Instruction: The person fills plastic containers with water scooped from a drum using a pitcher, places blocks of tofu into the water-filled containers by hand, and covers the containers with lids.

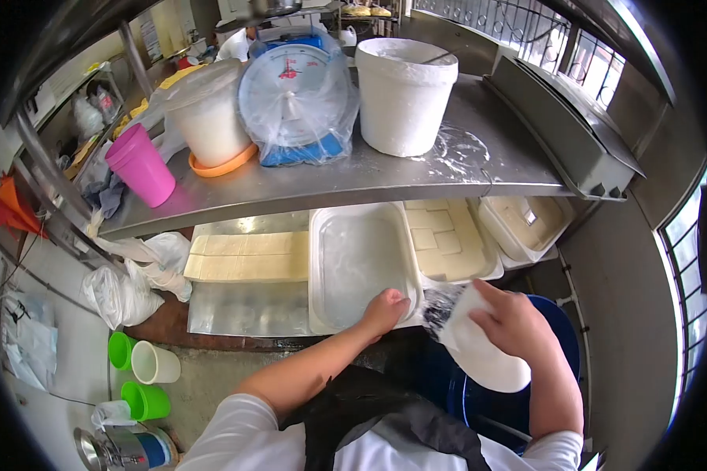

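Gripping the jug (487, 349), the right hand (517, 326) holds it tilted beside the front right corner of the tub (315, 271). The left hand (386, 312) curls at that corner; whether it grips anything cannot be told. Blocks (426, 239) already sit in the adjoining tray (489, 250); jug handling appears unfinished, remaining amount indeterminable.

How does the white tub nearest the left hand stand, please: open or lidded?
Open: no lid covers the white tub; its inside shows.
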The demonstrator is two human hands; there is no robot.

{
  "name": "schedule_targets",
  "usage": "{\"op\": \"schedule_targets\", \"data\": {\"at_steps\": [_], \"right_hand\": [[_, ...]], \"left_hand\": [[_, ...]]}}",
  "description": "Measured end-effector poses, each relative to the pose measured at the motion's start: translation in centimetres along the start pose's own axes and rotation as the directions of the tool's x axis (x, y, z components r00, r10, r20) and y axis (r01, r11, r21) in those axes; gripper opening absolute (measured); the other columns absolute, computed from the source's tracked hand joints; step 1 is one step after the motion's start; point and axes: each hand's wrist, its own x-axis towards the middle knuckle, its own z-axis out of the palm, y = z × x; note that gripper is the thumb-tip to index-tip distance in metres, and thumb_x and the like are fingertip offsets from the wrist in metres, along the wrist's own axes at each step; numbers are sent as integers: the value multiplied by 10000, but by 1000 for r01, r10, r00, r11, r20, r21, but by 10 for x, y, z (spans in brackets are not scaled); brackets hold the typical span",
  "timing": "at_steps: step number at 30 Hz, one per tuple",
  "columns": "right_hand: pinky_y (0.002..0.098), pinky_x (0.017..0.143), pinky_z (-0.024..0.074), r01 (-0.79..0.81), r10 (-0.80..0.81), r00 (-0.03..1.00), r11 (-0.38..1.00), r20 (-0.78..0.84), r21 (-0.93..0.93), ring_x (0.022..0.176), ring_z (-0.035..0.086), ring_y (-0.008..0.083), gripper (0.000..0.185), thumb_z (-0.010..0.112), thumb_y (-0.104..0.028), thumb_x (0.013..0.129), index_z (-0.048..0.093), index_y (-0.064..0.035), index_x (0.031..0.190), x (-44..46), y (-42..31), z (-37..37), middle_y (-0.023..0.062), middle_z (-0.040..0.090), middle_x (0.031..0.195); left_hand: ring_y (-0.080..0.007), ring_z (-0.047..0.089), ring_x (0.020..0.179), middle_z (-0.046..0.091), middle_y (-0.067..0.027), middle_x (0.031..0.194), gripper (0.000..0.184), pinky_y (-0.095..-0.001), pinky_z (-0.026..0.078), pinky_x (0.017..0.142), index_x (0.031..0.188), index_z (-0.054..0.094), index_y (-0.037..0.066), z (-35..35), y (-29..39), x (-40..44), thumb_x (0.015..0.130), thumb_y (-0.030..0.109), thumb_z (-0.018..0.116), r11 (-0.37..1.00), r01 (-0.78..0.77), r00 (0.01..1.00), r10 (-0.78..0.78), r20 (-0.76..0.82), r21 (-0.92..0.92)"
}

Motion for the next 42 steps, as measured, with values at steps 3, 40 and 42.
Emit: {"op": "schedule_targets", "data": {"at_steps": [3, 40, 42], "right_hand": [[520, 868, 548, 98, -90, 986, 994, 138, -53, 960, 703, 452, 546, 676, -298, 954, 582, -36, 1424, 23, -18, 11, 287, 718, 994], [488, 789, 589, -134, 142, 990, 925, -2, -355, 934, 735, 385, 533, 659, -294, 972, 548, -82, 1448, 8, 41, 33, 212, 735, 985], [491, 824, 585, -235, 252, 968, 907, 2, -351, 971, 729, 388, 534, 670, -300, 964, 561, -86, 1441, -3, 69, 41, 213, 741, 1013]], "left_hand": [[-250, 658, 1183, 684, -214, 1270, 449, -376, 526, 965, 1329, 616, 2, -3, 4, 5, 971, 269, 667, 981, 48, 996, -33, -81, 187], [-421, 666, 1152, 711, -252, 1192, 666, -499, 508, 1012, 1243, 676, -9, -96, -22, -19, 927, 577, 673, 384, -324, 824, -334, 457, 864], [-415, 669, 1149, 717, -241, 1188, 636, -501, 511, 1006, 1227, 684, 2, -95, -19, -24, 931, 564, 677, 350, -275, 846, -354, 399, 895]]}}
